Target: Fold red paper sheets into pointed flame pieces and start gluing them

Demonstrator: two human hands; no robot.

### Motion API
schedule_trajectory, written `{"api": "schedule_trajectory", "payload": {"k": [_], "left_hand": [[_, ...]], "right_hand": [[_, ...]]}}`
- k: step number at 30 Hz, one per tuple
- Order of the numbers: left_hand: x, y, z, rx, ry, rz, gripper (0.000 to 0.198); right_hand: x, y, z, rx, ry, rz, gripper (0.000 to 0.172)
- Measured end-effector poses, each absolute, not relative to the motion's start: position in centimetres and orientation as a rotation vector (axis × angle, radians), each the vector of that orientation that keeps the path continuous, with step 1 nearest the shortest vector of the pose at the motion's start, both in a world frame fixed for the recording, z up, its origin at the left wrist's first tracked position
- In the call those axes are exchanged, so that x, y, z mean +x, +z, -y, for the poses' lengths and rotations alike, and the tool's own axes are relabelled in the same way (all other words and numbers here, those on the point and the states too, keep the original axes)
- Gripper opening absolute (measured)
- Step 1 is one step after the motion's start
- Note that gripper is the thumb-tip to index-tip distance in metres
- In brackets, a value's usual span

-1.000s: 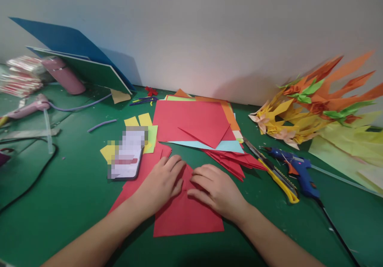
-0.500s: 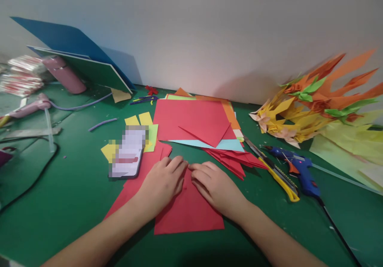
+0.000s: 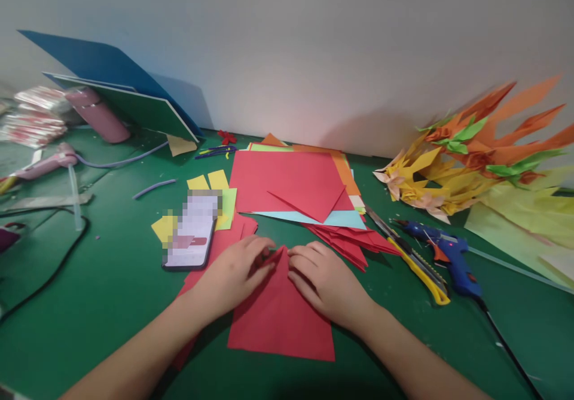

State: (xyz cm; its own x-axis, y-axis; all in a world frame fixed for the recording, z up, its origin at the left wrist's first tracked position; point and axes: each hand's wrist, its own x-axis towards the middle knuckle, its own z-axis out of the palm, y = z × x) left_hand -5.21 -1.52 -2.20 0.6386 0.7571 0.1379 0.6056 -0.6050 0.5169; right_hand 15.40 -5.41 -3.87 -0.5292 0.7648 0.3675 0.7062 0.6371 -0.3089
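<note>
Both forearms reach in from the near edge and slant inward, so the left hand (image 3: 237, 271) and right hand (image 3: 329, 280) meet almost fingertip to fingertip over a red sheet (image 3: 282, 328), which lies on the green surface (image 3: 112, 304) in the middle, directly in front of the person. The sheet narrows to a peak between the two hands, its broad edge toward the person. The left hand is palm-down and arched, its thumb and curled fingers closed on the paper just left of the peak. The right hand mirrors it, fingers bent against the right side of the peak; whether it pinches the paper cannot be told, as its own back hides the grip. More red sheets (image 3: 219, 247) lie partly under the left hand and forearm, with a phone (image 3: 191, 256) just beside them. Beyond the hands is a paper stack (image 3: 287, 176) topped in red, and folded red pieces (image 3: 347, 244) fan out near the right hand. Further right, a yellow cutter (image 3: 424, 274) and a blue glue gun (image 3: 452, 256) lie side by side, with paper flowers (image 3: 448, 161) behind them. At far left, a pink bottle (image 3: 99, 116) stands tilted-looking before a green board (image 3: 143, 110).
</note>
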Motion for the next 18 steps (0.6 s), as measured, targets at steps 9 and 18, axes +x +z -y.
{"api": "schedule_trajectory", "payload": {"k": [9,18], "left_hand": [[-5.3,-2.2,1.0,2.220,0.643,-1.229,0.017],[-5.6,-2.2,0.7,2.167,0.629,-1.299,0.018]], "right_hand": [[15.6,-3.6,5.8,-1.160,0.286,2.315,0.025],[15.2,-4.9,5.5,-1.205,0.096,2.462,0.037]]}}
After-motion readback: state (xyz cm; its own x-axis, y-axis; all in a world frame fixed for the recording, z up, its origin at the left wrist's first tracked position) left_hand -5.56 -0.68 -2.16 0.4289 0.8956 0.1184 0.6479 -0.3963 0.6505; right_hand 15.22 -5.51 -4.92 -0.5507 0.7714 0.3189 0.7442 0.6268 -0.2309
